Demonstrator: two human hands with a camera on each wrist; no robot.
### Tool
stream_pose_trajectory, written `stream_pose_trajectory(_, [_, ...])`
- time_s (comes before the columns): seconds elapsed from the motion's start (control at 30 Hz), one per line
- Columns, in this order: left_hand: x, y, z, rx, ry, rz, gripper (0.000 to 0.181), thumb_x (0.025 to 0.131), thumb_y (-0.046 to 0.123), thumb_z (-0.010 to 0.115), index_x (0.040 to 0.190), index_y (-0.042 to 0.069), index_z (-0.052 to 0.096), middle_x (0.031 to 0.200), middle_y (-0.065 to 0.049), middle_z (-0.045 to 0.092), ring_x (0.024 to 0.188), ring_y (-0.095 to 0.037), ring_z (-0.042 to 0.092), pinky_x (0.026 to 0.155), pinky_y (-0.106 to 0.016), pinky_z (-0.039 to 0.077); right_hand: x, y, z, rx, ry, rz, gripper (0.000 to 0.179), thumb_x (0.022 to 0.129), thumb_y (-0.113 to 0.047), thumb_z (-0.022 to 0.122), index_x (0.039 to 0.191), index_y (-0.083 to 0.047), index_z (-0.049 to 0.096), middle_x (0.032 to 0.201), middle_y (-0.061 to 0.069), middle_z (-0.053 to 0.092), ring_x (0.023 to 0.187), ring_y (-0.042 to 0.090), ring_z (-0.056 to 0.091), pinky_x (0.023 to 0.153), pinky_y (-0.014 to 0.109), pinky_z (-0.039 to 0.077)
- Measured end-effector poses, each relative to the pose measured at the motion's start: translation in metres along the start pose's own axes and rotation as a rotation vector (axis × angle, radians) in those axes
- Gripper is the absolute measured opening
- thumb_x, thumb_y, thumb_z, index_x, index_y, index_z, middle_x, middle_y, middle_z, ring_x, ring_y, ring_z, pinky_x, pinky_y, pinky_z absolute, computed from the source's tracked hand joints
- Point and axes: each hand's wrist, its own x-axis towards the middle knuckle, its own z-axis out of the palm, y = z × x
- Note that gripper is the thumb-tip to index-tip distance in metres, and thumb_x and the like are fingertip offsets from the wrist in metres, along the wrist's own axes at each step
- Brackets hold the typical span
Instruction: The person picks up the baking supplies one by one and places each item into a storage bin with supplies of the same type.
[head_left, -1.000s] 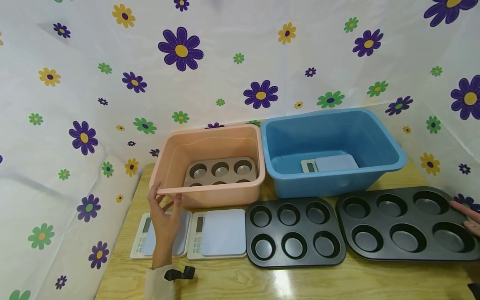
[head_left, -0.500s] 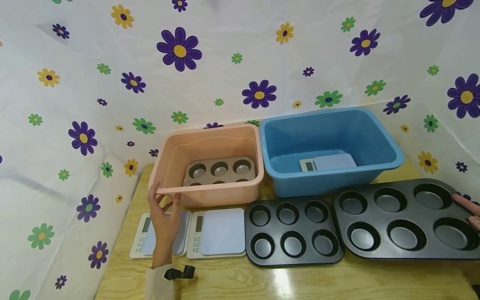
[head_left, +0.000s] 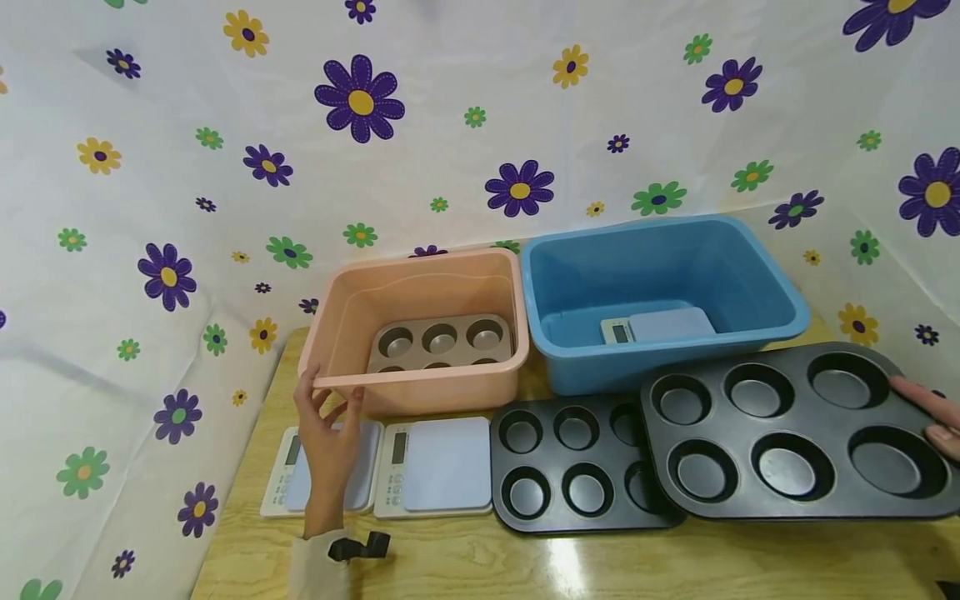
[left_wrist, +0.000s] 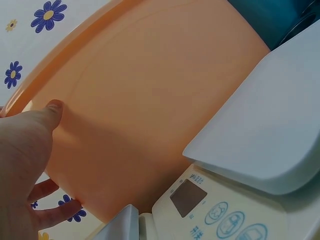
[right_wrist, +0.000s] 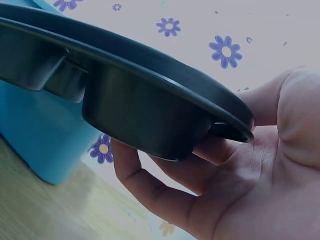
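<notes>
My right hand (right_wrist: 235, 165) grips the right end of a dark muffin pan (head_left: 797, 400), thumb above and fingers curled beneath a cup. The pan is raised at a slant, and its left end overlaps a second dark muffin pan (head_left: 585, 448) lying on the table. At the near left corner of a peach plastic bin (head_left: 420, 392), my left hand (head_left: 328, 433) holds the rim, with the thumb (left_wrist: 54, 107) against the outer wall. Inside that bin lies a lighter brown muffin pan (head_left: 440, 327).
Two white kitchen scales, a left scale (head_left: 288, 483) partly behind my left wrist and a right scale (head_left: 448, 465), lie before the peach bin. A blue bin (head_left: 637, 367) stands beside it, with another scale (head_left: 671, 324) inside. A flowered sheet (head_left: 450, 108) hangs behind the wooden table (head_left: 480, 562).
My right hand has lifted the right-hand dark muffin pan from the table and moved it left, partly over its neighbour. My left hand has stayed at the bin's corner.
</notes>
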Motion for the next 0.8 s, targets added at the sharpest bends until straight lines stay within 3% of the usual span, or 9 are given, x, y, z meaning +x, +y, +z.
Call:
stream_pose_trajectory(0.07, [0.000,-0.001,0.000,0.000,0.004,0.003,0.076,0.101,0.008,0.077,0.166,0.018,0.038,0.170,-0.014,0.042,0.141,-0.048,0.058,0.098,-0.015,0.058,0.003,-0.006,0.005,0.333,-0.017,-0.020,0.077,0.114,0.008,0.019,0.165,-0.045,0.044,0.142,-0.034,0.063,0.099,-0.008,0.076,0.062,0.018,0.062])
stream_pose_trajectory(0.1, [0.000,-0.001,0.000,0.003,0.004,0.004,0.076,0.101,0.008,0.077,0.166,0.018,0.038,0.170,-0.014,0.042,0.141,-0.048,0.058,0.098,-0.016,0.058,0.003,-0.010,0.009,0.474,-0.019,-0.012,0.075,0.115,0.007,0.016,0.164,-0.040,0.048,0.136,-0.029,0.069,0.090,0.003,0.081,0.058,0.027,0.063])
stream_pose_trajectory(0.17, [0.000,-0.002,0.000,0.010,0.003,0.005,0.077,0.101,0.008,0.077,0.166,0.018,0.038,0.171,-0.014,0.041,0.142,-0.049,0.058,0.099,-0.016,0.057,0.003,-0.017,0.018,0.637,-0.012,-0.023,0.071,0.116,0.005,0.015,0.164,-0.033,0.051,0.134,-0.022,0.073,0.085,0.014,0.083,0.058,0.032,0.065])
stream_pose_trajectory(0.2, [0.000,-0.002,0.000,0.014,0.002,0.006,0.077,0.101,0.008,0.077,0.166,0.018,0.037,0.172,-0.014,0.041,0.142,-0.050,0.058,0.100,-0.016,0.057,0.005,-0.019,0.021,0.719,-0.024,-0.036,0.070,0.116,0.006,0.014,0.164,-0.029,0.051,0.135,-0.018,0.074,0.090,0.017,0.084,0.060,0.036,0.066])
stream_pose_trajectory(0.37, [-0.001,-0.001,0.001,0.015,-0.004,0.003,0.077,0.101,0.008,0.077,0.166,0.018,0.037,0.172,-0.013,0.040,0.143,-0.049,0.057,0.100,-0.017,0.057,0.003,-0.029,0.029,0.635,0.005,0.053,0.062,0.119,0.000,0.025,0.167,-0.032,0.046,0.134,-0.029,0.068,0.100,0.011,0.082,0.068,0.041,0.067])
stream_pose_trajectory(0.53, [-0.002,-0.002,0.002,0.000,0.003,0.002,0.078,0.101,0.007,0.077,0.166,0.017,0.037,0.172,-0.013,0.040,0.142,-0.047,0.058,0.099,-0.014,0.057,0.003,-0.031,0.031,0.613,-0.038,0.108,0.062,0.119,0.000,0.026,0.169,-0.034,0.040,0.136,-0.031,0.067,0.107,0.011,0.082,0.078,0.040,0.068])
stream_pose_trajectory(0.8, [-0.003,0.000,0.002,-0.019,0.014,0.003,0.078,0.100,0.004,0.077,0.166,0.017,0.037,0.171,-0.011,0.042,0.141,-0.040,0.058,0.100,-0.013,0.057,0.003,-0.044,0.039,0.270,-0.085,0.142,0.062,0.120,-0.004,0.030,0.176,-0.027,0.020,0.144,-0.032,0.053,0.114,-0.001,0.075,0.084,0.029,0.068])
